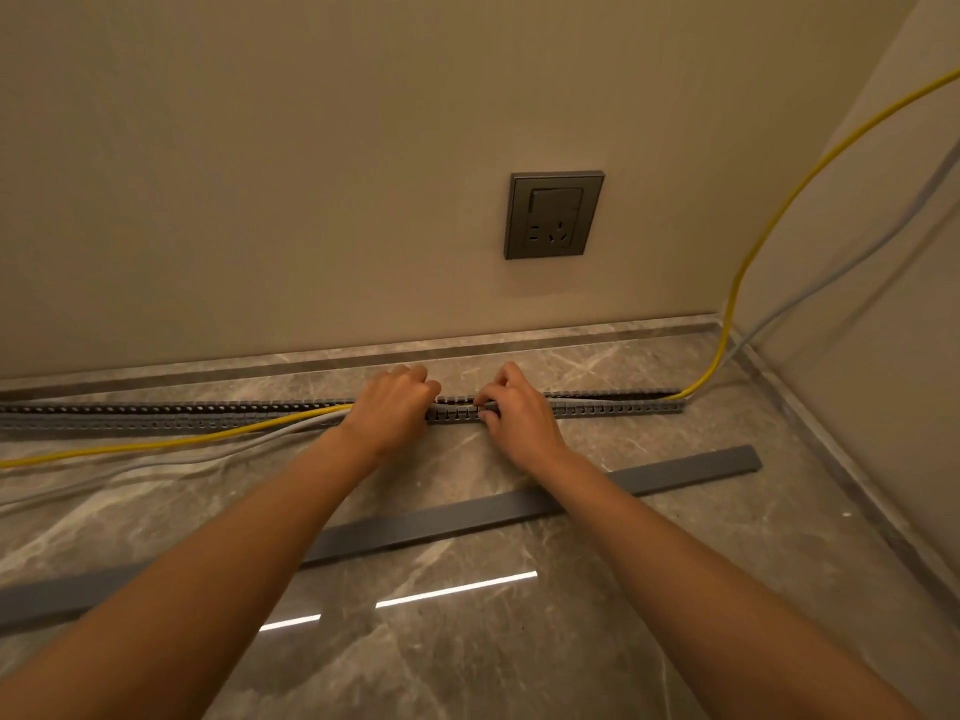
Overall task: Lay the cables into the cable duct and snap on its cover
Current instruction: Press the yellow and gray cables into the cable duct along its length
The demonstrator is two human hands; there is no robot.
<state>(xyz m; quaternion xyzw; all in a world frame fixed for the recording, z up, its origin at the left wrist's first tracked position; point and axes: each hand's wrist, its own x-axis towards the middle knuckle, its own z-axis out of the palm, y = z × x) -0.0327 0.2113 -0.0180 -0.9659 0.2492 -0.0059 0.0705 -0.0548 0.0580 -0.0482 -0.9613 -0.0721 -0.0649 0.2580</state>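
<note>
A grey slotted cable duct (618, 407) lies on the marble floor along the wall. A yellow cable (171, 443) and grey cables (171, 462) run inside its right half and spill out over the front wall at the middle, trailing left across the floor. My left hand (389, 407) is curled around the cables where they leave the duct. My right hand (511, 410) pinches the cables at the duct's front wall just to the right. The long grey cover (441, 527) lies loose on the floor nearer me, under my forearms.
A dark wall socket (553, 215) sits above the duct. The yellow cable (769, 226) and a grey cable (857, 262) climb the right corner of the room. A side wall closes the space on the right.
</note>
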